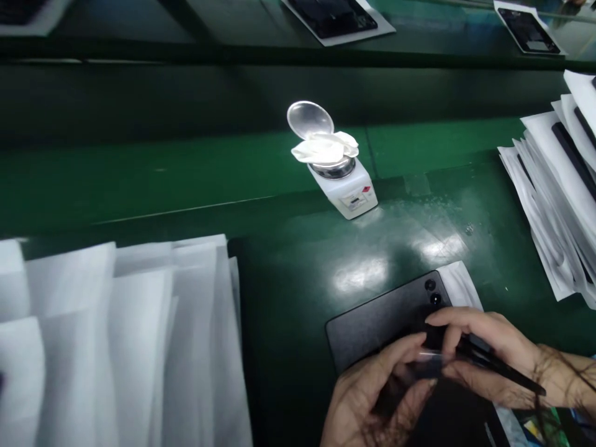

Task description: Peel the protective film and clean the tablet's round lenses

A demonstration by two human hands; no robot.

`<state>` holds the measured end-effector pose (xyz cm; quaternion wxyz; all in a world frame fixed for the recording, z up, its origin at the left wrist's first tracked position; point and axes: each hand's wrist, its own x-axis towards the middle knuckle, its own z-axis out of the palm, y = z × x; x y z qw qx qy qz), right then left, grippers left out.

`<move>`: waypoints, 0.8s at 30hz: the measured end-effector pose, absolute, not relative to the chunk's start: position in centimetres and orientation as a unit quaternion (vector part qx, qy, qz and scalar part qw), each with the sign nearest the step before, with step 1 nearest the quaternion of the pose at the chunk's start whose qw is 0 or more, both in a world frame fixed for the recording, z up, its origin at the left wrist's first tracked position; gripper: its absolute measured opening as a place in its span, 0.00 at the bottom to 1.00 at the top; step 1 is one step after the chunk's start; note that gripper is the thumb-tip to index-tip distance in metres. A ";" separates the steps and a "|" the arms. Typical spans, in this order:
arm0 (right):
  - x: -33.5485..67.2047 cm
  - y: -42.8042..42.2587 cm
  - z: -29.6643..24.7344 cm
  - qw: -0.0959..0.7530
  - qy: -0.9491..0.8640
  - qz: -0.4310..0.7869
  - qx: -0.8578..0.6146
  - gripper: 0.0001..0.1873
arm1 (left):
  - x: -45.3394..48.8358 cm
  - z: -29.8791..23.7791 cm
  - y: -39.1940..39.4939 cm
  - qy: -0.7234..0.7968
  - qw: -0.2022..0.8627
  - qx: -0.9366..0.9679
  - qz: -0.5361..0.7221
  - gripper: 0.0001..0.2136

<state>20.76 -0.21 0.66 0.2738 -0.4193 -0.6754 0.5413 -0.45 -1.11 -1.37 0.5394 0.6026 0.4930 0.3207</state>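
A black tablet-like device [386, 320] with two camera lenses lies back-up on the green bench, a white sleeve [460, 282] showing past its camera end. My left hand [377, 397] is over its near edge, thumb and forefinger around a small see-through piece that looks like clear film [426, 360]. The fingers of my right hand [493, 347] are closed on a slim black tapered tool [507, 369], its pointed end toward my wrist; whether it is tweezers I cannot tell. Beneath both hands a second dark flat panel [456, 416] shows in part.
Beyond the device stands a white dispenser bottle [349, 192], metal lid raised, white cloth [321, 148] on top. White sleeves [139, 335] stand at left; more sleeves [554, 186] with dark devices are stacked at right. Devices on white sheets [344, 18] lie on the raised shelf.
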 end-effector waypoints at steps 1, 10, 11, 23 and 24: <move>20.9 -0.1 0.7 0.274 -0.672 0.549 -0.416 0.33 | -0.4 -1.5 -1.1 0.493 0.574 0.569 0.321 0.16; 22.6 1.6 1.6 0.367 -0.594 0.547 -0.462 0.22 | 0.5 -0.2 -0.9 0.531 0.658 0.443 0.300 0.05; 22.5 1.5 1.6 0.378 -0.581 0.556 -0.459 0.17 | 0.5 -0.1 -0.9 0.535 0.656 0.443 0.295 0.05; 21.6 1.2 1.4 0.422 -0.585 0.544 -0.429 0.07 | 0.9 -0.3 -1.1 0.541 0.640 0.461 0.293 0.07; 21.5 1.3 1.4 0.422 -0.588 0.539 -0.431 0.07 | 0.9 -0.3 -1.1 0.540 0.643 0.458 0.293 0.06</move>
